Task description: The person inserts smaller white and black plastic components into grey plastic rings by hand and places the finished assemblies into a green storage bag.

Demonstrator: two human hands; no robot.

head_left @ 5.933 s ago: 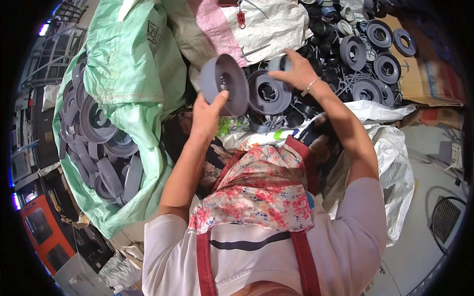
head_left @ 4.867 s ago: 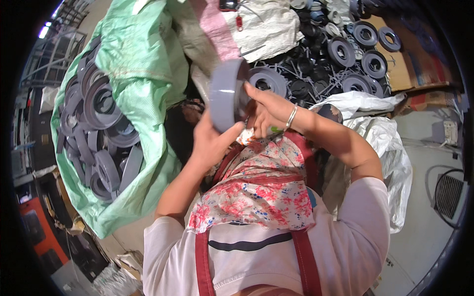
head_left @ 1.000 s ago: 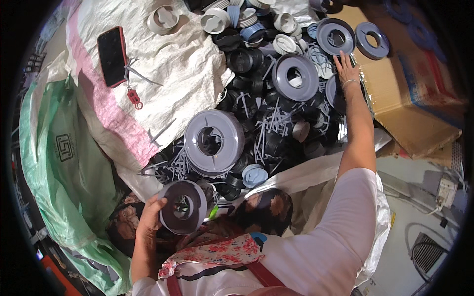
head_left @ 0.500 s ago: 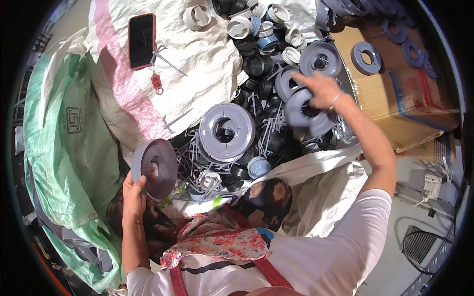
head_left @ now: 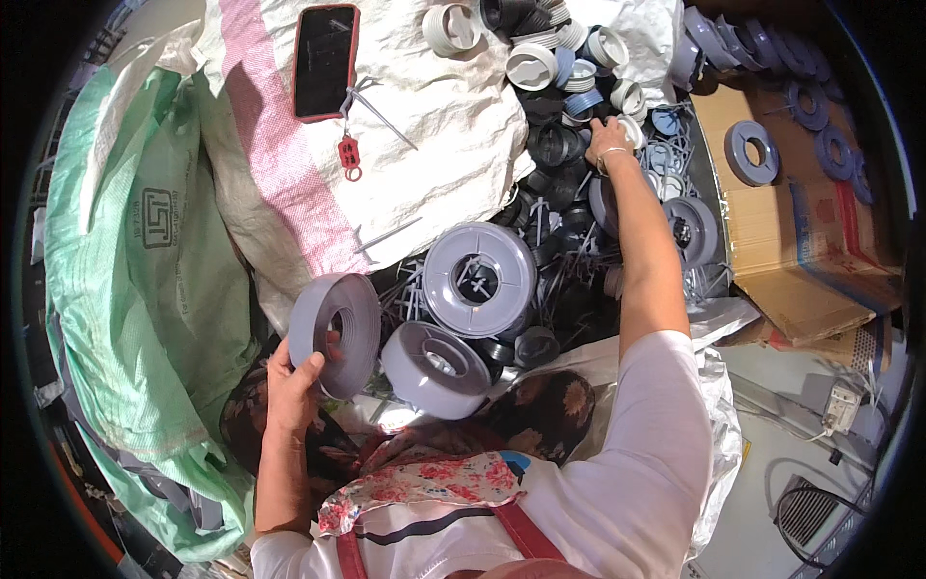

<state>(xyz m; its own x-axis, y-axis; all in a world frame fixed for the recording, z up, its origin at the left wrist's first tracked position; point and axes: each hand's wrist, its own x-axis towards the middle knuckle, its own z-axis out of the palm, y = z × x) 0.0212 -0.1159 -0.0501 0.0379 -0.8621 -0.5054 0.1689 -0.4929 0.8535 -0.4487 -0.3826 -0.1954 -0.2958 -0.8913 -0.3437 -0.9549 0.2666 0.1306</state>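
Note:
My left hand grips a deep grey plastic ring, tilted on edge, thumb on its near rim and fingers behind it. To its right a second deep grey ring leans by my lap. Beyond that, a wide grey flanged ring lies flat on the pile. My right hand reaches to the far side of the pile, fingers bent down among black and white threaded caps. A white cap is right beside it; whatever is under the fingers is hidden. My forearm partly covers another grey ring.
A phone with a red key tag lies on a white woven sack. A green sack stands at the left. At the right, an open cardboard box holds several grey rings; a grey ring lies before it.
My right hand has left the grey rings at the right and reached to the far caps. A deep grey ring now leans by my lap. My left hand keeps its ring, turned more on edge.

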